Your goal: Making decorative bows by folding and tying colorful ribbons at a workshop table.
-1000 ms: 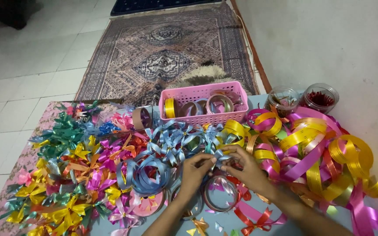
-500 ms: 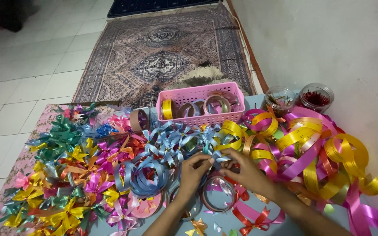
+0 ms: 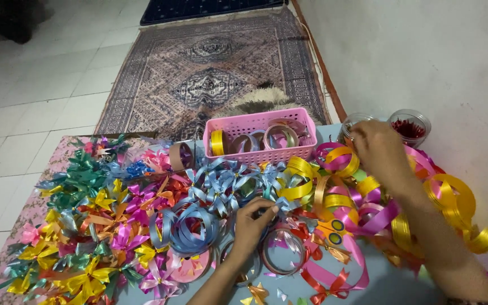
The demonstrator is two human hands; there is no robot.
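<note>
My left hand (image 3: 252, 225) sits at the middle of the table, fingertips pinched on a small light blue ribbon bow (image 3: 281, 204). It lies beside a loose coil of blue ribbon (image 3: 190, 229) and a pile of blue bows (image 3: 227, 181). My right hand (image 3: 380, 149) is stretched to the back right. Its fingers curl down over a clear jar (image 3: 350, 122), and what they hold is hidden. A second jar with red contents (image 3: 410, 125) stands just right of it.
A pink basket (image 3: 258, 155) with ribbon rolls stands at the back. Curled yellow and pink ribbons (image 3: 453, 203) fill the right side, and many-coloured bows (image 3: 86, 226) cover the left. A patterned rug (image 3: 210, 73) lies on the floor beyond, with a wall to the right.
My right hand has left the bow at the middle and moved up and right to the clear jar. My left hand keeps hold of the blue bow.
</note>
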